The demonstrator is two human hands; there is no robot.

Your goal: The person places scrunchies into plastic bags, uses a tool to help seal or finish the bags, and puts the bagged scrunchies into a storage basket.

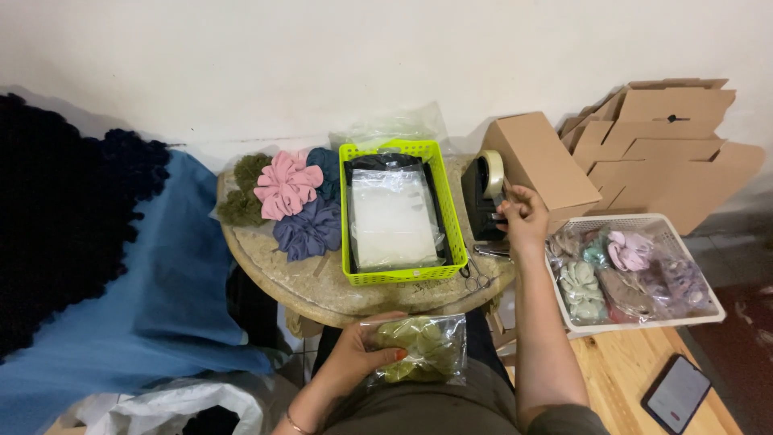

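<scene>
My left hand (354, 354) holds a clear plastic bag with an olive-green scrunchie (419, 348) inside, low over my lap. My right hand (522, 216) reaches to the black tape dispenser (483, 197) on the small round table (322, 282), its fingers pinched at the tape end by the roll. A lime-green plastic basket (403, 274) with clear bags in it stands at the table's middle. Loose scrunchies lie left of it: a pink one (286, 185), a slate-blue one (308, 229) and dark green ones (244, 193).
A white basket (644, 322) of bagged scrunchies sits on a wooden surface at right, with a phone (676, 393) near it. A closed cardboard box (541, 161) and flat cartons (668, 145) lean on the wall. Scissors (477, 278) lie by the dispenser. Blue cloth (161, 282) lies left.
</scene>
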